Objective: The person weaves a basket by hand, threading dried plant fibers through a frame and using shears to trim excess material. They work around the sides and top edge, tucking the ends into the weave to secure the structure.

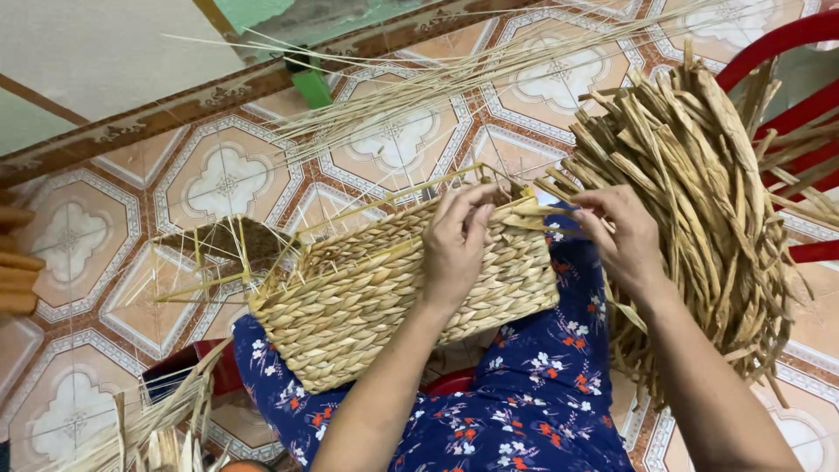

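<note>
Floral lap (pixel 524 411) is bracing the woven basket (pixel 384 297); left hand (pixel 456 240) is clamping its rim, right hand (pixel 622 234) fingers are pinching a strand (pixel 546 210) taut.

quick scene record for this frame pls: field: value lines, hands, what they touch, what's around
setting: patterned tiled floor, person seated, head view down
left hand: gripping top edge of a half-woven basket resting on the lap
right hand: pinching a flat dried strand at the basket rim
basket frame: thin yellow rods sticking out past the woven part
right side: big bundle of dried fibre against a red chair
clothing: blue floral fabric
</note>
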